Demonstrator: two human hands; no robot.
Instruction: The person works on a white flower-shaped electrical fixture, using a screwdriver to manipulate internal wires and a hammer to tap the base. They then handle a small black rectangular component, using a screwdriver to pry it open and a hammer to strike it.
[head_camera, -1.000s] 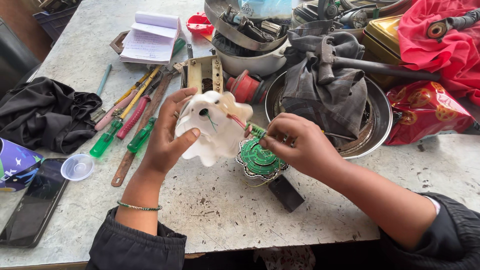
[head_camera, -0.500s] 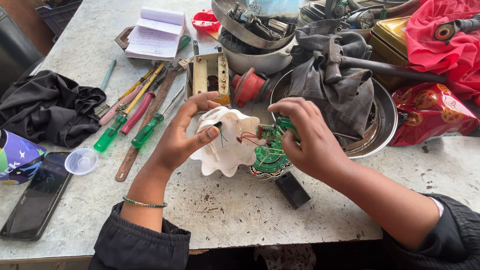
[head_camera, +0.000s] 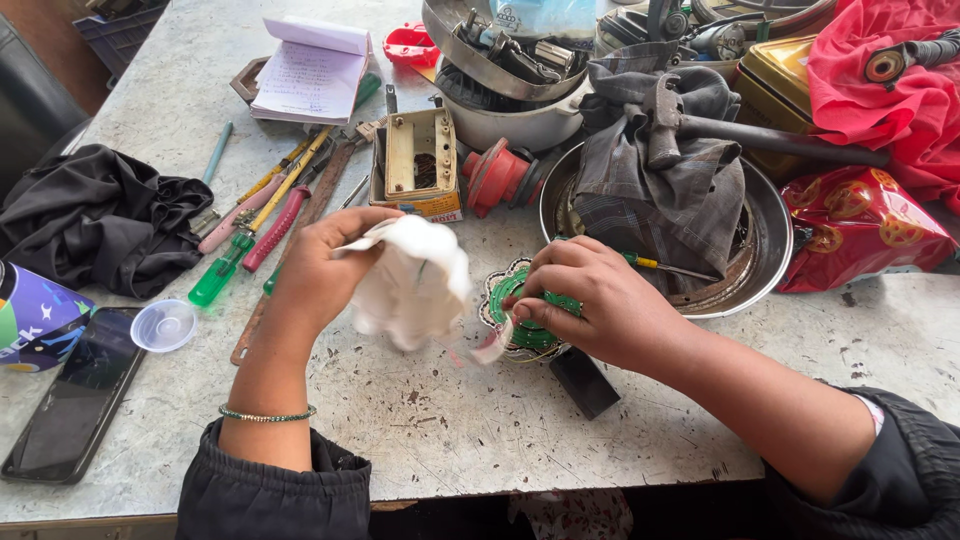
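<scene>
Left hand: my left hand (head_camera: 325, 265) grips the white plastic housing (head_camera: 412, 282), fingers wrapped over its top edge; the housing is smeared by motion, so its exact shape is hard to read.
Right hand: my right hand (head_camera: 595, 300) is curled down over the green circuit board (head_camera: 525, 325), fingertips pinching its near edge.
Circuit board: it sits on the tabletop (head_camera: 450, 420) just right of the housing; my knuckles cover most of it, and only a round green rim shows.
Between them: something thin and pale runs from housing to board, too blurred to name.
Black block: a small dark block (head_camera: 585, 380) pokes out under my right wrist, partly hidden.
Screwdrivers: a green-handled screwdriver (head_camera: 222, 275) lies left of my left hand among other tools.
Metal bowl: the bowl (head_camera: 770, 250) behind my right hand is mostly hidden under a grey cloth (head_camera: 660, 190).
Phone: a black phone (head_camera: 70, 400) lies at the tabletop's left edge.
</scene>
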